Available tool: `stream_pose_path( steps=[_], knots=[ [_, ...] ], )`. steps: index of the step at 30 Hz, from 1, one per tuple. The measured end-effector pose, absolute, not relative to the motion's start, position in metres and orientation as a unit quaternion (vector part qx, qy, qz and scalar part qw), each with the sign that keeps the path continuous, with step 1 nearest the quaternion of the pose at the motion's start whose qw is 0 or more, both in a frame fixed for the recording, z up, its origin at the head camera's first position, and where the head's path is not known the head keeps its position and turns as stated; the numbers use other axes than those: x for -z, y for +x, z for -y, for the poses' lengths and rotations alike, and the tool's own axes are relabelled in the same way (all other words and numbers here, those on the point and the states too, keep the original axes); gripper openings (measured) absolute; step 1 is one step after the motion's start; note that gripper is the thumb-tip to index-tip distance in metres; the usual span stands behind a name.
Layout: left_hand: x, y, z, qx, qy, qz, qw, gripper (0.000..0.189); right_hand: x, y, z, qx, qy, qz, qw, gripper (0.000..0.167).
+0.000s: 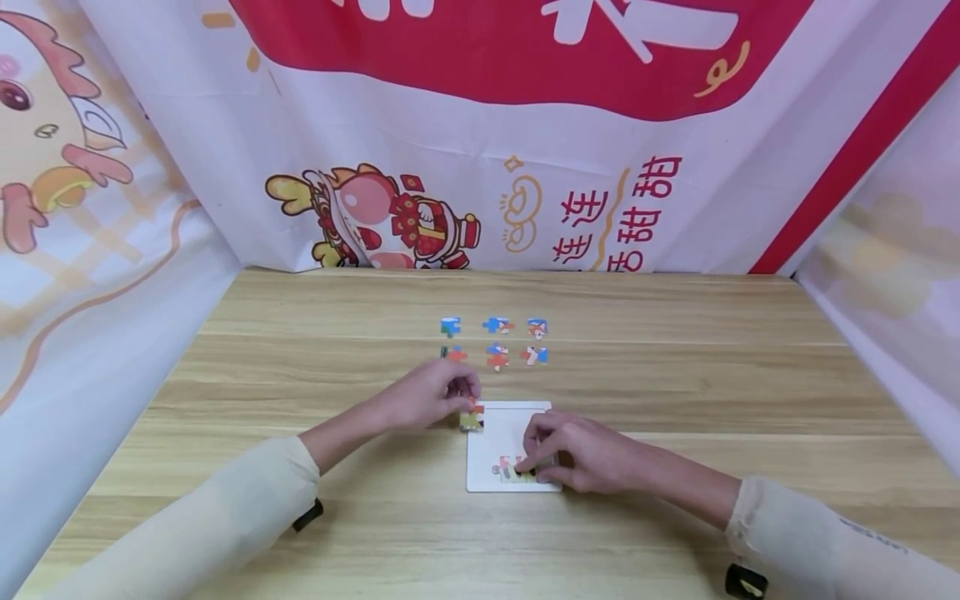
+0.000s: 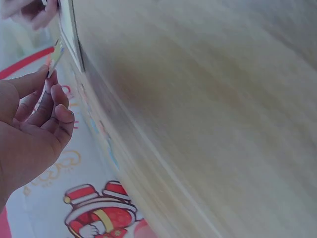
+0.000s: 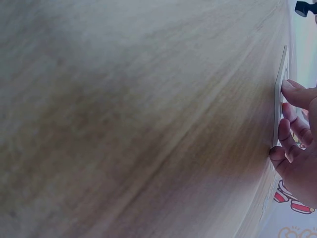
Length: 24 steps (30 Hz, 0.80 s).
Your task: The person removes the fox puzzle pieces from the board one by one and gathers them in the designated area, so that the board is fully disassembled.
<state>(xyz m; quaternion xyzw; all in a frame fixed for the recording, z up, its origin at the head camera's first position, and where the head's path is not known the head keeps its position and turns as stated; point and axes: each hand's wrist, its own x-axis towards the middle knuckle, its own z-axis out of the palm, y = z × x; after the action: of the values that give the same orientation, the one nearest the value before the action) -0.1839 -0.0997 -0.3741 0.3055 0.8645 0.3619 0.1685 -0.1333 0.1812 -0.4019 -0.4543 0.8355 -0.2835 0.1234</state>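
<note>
My left hand [image 1: 438,393] pinches a jigsaw piece [image 1: 472,418] between thumb and fingertips, over the upper left corner of a white puzzle board [image 1: 504,429]. In the left wrist view the same piece [image 2: 56,54] is seen almost edge-on, above the left fingertips. On the board's lower part lie joined jigsaw pieces [image 1: 506,472], partly covered by my right hand [image 1: 581,452]. The right fingertips rest on these pieces and the board. The board [image 3: 279,99] appears edge-on in the right wrist view, with the right fingers [image 3: 284,129] against it.
Beyond the board, several loose jigsaw pieces [image 1: 497,325] lie in two rows on the wooden table [image 1: 660,358]. The left hand partly overlaps the nearest left piece [image 1: 455,354]. A printed cloth [image 1: 480,108] hangs behind the table and along both sides.
</note>
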Motion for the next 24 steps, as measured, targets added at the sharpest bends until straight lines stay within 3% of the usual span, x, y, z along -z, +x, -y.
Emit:
stream_pose_path(
  steps=[9, 24],
  knots=[
    [0.379, -0.2, 0.115, -0.377, 0.291, -0.87, 0.129, 0.003, 0.401, -0.133, -0.181, 0.282, -0.451, -0.838, 0.125, 0.025],
    [0.388, -0.223, 0.126, -0.378, 0.253, -0.88, 0.135, 0.003, 0.401, -0.133, -0.18, 0.28, -0.429, -0.847, 0.144, 0.025]
  ],
)
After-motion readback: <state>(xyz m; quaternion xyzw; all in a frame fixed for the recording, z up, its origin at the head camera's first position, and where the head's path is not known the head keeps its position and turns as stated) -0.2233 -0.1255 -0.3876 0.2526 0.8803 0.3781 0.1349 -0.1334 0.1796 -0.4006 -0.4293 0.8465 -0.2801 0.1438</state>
